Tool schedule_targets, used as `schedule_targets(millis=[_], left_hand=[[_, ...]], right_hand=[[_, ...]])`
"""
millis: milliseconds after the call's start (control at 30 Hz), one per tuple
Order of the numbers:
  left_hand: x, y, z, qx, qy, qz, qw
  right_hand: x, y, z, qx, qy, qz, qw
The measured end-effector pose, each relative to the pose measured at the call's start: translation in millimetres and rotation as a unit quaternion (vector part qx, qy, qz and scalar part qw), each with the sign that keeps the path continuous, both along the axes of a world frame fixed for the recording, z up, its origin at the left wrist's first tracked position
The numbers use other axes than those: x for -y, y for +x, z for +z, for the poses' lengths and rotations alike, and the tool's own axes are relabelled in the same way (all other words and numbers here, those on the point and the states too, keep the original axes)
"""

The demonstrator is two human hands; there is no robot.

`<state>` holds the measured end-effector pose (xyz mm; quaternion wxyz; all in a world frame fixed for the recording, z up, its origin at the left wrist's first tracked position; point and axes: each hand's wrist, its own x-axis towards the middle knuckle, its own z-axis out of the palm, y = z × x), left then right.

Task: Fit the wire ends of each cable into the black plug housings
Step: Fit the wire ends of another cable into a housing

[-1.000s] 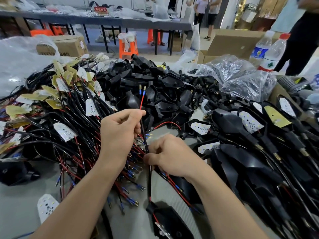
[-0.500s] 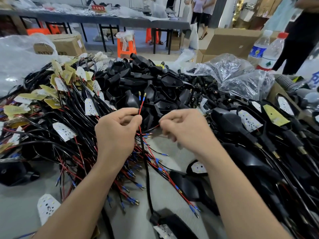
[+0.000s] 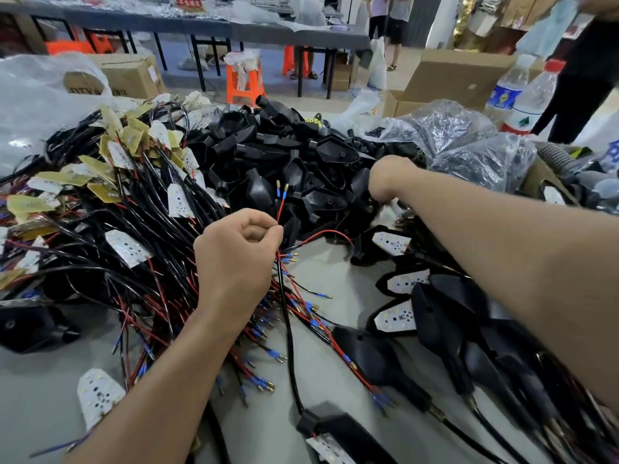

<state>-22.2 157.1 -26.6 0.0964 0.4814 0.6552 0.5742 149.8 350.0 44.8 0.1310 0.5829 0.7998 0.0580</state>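
Observation:
My left hand (image 3: pixel 239 259) pinches a black cable (image 3: pixel 287 326) near its top. Its red wire and blue-sleeved brass ends (image 3: pixel 282 192) stick up above my fingers. The cable runs down to a black housing with an LED board (image 3: pixel 335 437) at the front edge. My right hand (image 3: pixel 390 177) reaches far forward into the heap of black plug housings (image 3: pixel 284 155); its fingers are hidden behind the wrist and the parts. A big tangle of cables with LED boards (image 3: pixel 110 209) lies to the left.
Assembled black housings with boards (image 3: pixel 469 323) are piled at the right. Clear plastic bags (image 3: pixel 469 142) and two water bottles (image 3: pixel 522 95) stand at the back right. A cardboard box (image 3: pixel 127 75) sits at the back left. People stand by a long table (image 3: pixel 201 21) behind.
My right hand has let go of the cable and moved up and away to the housing heap. My left hand keeps its hold on the cable in nearly the same spot.

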Motion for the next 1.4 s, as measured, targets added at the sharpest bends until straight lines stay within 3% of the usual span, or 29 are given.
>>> schedule_targets(millis=[67,133,267,700,933,1000,1100,1233,1400], left_hand=[[-0.3,-0.3,-1.3,-0.001,0.002,-0.002,1.000],[-1.2,-1.7,-2.5,-0.004,0.003,0.000,1.000],[-2.7,-1.8,-5.2,-0.010,-0.011,-0.010,1.000],[5.2,1.4,-2.9,-0.073,-0.009,0.020,0.997],[7.3,2.6,-4.0,-0.153,0.001,0.015,0.988],[8.2,3.6,-4.6,-0.173,0.008,0.011,0.985],[8.7,4.7,-2.7,-0.170,0.005,0.015,0.985],[11.7,1.8,-2.0,-0.130,0.001,0.004,0.992],[15.1,2.4,-0.9,-0.119,0.006,-0.012,0.993]], right_hand=[[-9.4,1.5,-3.6,0.058,-0.071,-0.001,0.996],[-16.9,3.1,-9.8,0.054,-0.112,-0.012,0.992],[-28.4,5.4,-16.7,0.039,-0.013,-0.004,0.999],[-23.4,8.7,4.3,-0.127,0.077,-0.036,0.988],[33.7,-6.4,37.8,-0.321,0.124,-0.060,0.937],[56.8,-6.7,33.4,-0.460,0.098,-0.089,0.878],[98.6,-10.4,10.0,-0.681,0.022,-0.120,0.722],[142.8,-20.4,-31.8,-0.811,-0.022,-0.150,0.566],[157.2,-24.8,-54.3,-0.876,-0.088,-0.158,0.446]])
